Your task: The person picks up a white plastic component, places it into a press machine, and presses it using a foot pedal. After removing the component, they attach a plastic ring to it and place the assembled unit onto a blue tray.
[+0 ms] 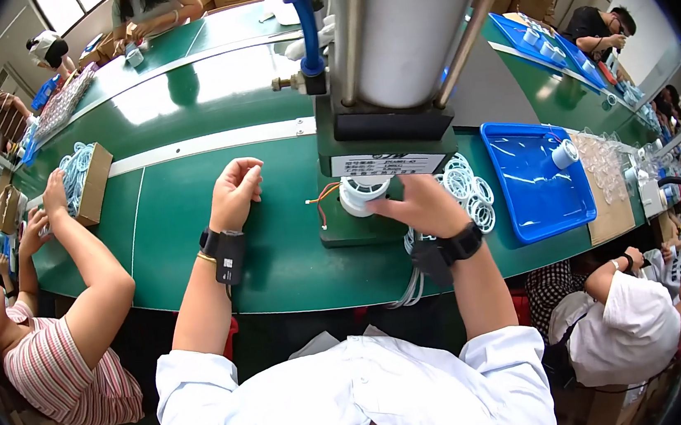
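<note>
In front of me stands a press with a large white cylinder (413, 39) and a dark green base (343, 235). Under its head sits a white round plastic housing (358, 198), with thin red and orange wires (324, 193) sticking out to the left. My right hand (431, 205) grips that housing from the right, thumb along its front; the other fingers are partly hidden behind the press head. My left hand (237, 194) hovers over the green table left of the press, its fingers curled in, and nothing shows in it.
Pale ring-shaped parts (471, 190) lie right of the press. Beyond them is a blue tray (536, 221) holding one white housing (565, 154). A cardboard box (97, 188) of pale blue cords stands at left. Co-workers sit on both sides, and a blue air hose (307, 33) hangs by the press.
</note>
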### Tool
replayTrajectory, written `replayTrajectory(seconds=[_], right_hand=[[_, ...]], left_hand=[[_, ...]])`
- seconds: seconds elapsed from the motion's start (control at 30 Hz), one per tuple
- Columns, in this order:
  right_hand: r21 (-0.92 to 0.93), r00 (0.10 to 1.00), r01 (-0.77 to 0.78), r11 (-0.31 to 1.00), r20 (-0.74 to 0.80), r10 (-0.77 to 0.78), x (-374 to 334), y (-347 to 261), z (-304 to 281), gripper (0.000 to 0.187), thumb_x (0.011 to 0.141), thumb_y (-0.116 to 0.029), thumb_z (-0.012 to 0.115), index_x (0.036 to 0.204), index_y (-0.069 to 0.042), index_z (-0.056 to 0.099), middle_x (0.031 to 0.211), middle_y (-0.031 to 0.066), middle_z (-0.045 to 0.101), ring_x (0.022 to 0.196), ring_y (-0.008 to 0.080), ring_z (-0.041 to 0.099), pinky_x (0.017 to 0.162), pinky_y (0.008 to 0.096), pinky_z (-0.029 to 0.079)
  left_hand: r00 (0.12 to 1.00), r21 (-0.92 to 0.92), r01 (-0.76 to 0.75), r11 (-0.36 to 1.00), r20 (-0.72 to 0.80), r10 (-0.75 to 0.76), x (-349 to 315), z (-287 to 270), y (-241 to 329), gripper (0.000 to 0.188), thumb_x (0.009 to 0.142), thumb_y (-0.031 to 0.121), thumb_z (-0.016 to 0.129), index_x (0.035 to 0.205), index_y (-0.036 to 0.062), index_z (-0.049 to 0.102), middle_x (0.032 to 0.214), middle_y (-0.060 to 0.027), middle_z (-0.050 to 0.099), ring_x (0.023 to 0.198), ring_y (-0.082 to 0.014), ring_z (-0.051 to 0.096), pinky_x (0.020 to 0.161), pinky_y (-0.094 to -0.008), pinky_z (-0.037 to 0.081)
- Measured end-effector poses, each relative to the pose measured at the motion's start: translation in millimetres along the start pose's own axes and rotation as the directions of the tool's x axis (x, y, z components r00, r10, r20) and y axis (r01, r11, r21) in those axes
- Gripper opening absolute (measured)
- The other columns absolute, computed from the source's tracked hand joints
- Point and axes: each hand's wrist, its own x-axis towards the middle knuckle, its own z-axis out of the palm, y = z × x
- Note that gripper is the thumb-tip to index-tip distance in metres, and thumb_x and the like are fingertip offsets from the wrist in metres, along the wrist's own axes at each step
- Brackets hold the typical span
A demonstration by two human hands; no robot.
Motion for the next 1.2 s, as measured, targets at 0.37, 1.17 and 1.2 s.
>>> replayTrajectory(seconds=[0.37, 1.17, 1.2], right_hand=[[0.213, 0.888, -0.075, 0.974, -0.431, 0.162, -28.0, 69.1, -74.4, 0.056, 0.072, -0.018, 0.072, 0.117, -0.001, 0.043, 0.108, 0.0133, 0.057, 0.101, 0.0202, 0.057, 0.088, 0.0308, 0.044], [0.409, 0.553, -0.289, 0.866, -0.667, 0.499, -59.2, 188.2, -199.0, 0.056, 0.080, -0.029, 0.068, 0.123, -0.002, 0.044, 0.105, 0.0063, 0.056, 0.095, 0.0183, 0.057, 0.084, 0.0275, 0.045], [0.416, 0.569, -0.294, 0.860, -0.647, 0.507, -54.1, 171.8, -179.2, 0.056, 0.080, -0.029, 0.068, 0.123, -0.002, 0.044, 0.105, 0.0063, 0.056, 0.095, 0.0183, 0.057, 0.084, 0.0275, 0.045]], left_hand=[[0.998, 0.135, -0.065, 0.989, -0.007, 0.067, -4.6, -3.5, -8.1, 0.012, 0.090, 0.012, 0.054, 0.100, 0.0042, 0.057, 0.074, 0.0031, 0.053, 0.060, -0.0035, 0.047, 0.053, -0.0168, 0.039], [0.980, 0.227, -0.181, 0.957, -0.036, 0.194, 3.8, -21.0, -22.3, 0.021, 0.085, 0.005, 0.050, 0.103, 0.0010, 0.060, 0.079, 0.0013, 0.061, 0.059, -0.0051, 0.049, 0.052, -0.0194, 0.039], [0.982, 0.239, -0.163, 0.957, -0.056, 0.181, 2.8, -21.1, -19.1, 0.021, 0.085, 0.005, 0.050, 0.103, 0.0010, 0.060, 0.079, 0.0013, 0.061, 0.059, -0.0051, 0.049, 0.052, -0.0194, 0.039]])
